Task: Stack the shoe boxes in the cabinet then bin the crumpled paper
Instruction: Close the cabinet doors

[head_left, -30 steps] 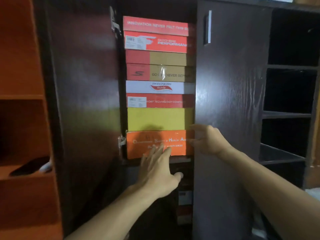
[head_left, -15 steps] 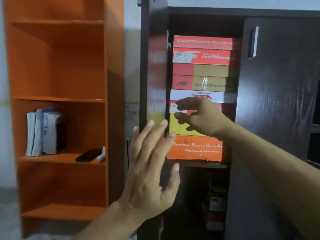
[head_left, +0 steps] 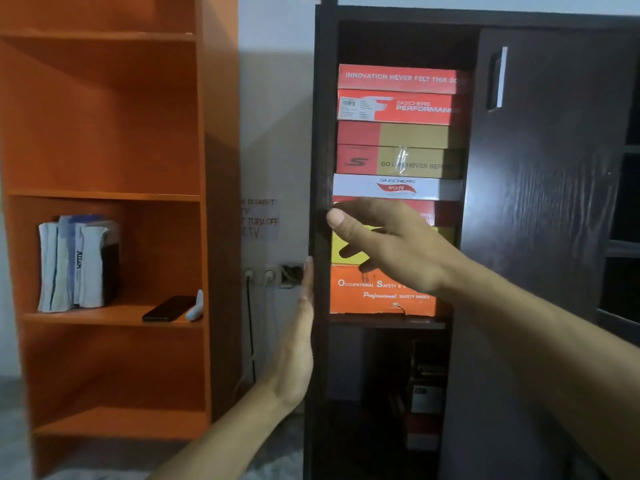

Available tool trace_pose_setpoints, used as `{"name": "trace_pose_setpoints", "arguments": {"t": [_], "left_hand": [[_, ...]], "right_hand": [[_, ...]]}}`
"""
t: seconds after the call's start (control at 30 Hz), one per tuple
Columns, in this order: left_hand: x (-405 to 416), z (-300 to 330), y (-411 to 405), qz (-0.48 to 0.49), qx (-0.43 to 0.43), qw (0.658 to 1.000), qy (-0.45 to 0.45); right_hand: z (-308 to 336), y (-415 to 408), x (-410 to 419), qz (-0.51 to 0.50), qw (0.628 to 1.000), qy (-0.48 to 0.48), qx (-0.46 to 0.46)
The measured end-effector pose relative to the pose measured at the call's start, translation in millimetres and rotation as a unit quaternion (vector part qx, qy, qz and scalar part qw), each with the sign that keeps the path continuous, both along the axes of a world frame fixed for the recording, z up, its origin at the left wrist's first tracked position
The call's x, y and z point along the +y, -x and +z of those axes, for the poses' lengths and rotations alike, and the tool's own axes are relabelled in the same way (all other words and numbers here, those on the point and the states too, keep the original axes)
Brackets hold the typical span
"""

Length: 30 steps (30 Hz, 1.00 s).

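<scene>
Several shoe boxes (head_left: 398, 133) stand stacked in the dark cabinet's upper left compartment, with an orange safety-shoe box (head_left: 349, 299) at the bottom. The cabinet's left door (head_left: 321, 133) appears edge-on, half swung. My left hand (head_left: 298, 358) lies flat and open against the door's outer face. My right hand (head_left: 398, 247) reaches across the front of the red and yellow boxes, fingers spread, fingertips at the door's edge, holding nothing. No crumpled paper is in view.
The cabinet's right door (head_left: 540, 202) is closed. An orange shelf unit (head_left: 204, 237) stands to the left with books (head_left: 76, 265) and a phone (head_left: 169, 308). Wall sockets (head_left: 263, 275) with cables sit between them. The lower cabinet compartment (head_left: 422, 393) holds dim items.
The left door has swung from wide open toward the cabinet. My left hand went onto its outer face. My right hand rose from the orange box to the door's edge.
</scene>
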<state>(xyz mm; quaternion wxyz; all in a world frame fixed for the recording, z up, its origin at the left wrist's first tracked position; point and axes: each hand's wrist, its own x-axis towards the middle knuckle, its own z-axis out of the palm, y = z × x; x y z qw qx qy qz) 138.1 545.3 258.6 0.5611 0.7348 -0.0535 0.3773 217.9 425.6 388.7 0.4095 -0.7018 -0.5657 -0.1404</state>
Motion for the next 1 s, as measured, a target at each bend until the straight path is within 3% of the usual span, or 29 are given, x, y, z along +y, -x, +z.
{"name": "trace_pose_setpoints", "arguments": {"t": [0.07, 0.2, 0.47, 0.7, 1.0], "left_hand": [[-1.7, -3.0, -17.4, -0.037, 0.021, 0.998, -0.039], [-18.0, -13.6, -54.2, 0.025, 0.041, 0.986, -0.159], [-25.0, -46.5, -121.6, 0.136, 0.098, 0.894, -0.416], [-22.0, -49.1, -176.2, 0.215, 0.153, 0.807, -0.528], [-16.0, -53.4, -222.3, 0.264, 0.203, 0.767, -0.549]], "right_hand": [[-6.2, -5.2, -12.0, -0.005, 1.0, 0.0, 0.011], [-18.7, -27.4, -40.4, -0.025, 0.998, -0.022, 0.047], [-63.3, -104.9, -90.7, -0.174, 0.979, -0.053, 0.092], [-83.4, -167.0, -83.1, -0.333, 0.925, -0.154, 0.097], [-73.3, -224.3, -61.0, -0.383, 0.903, -0.118, 0.152]]}}
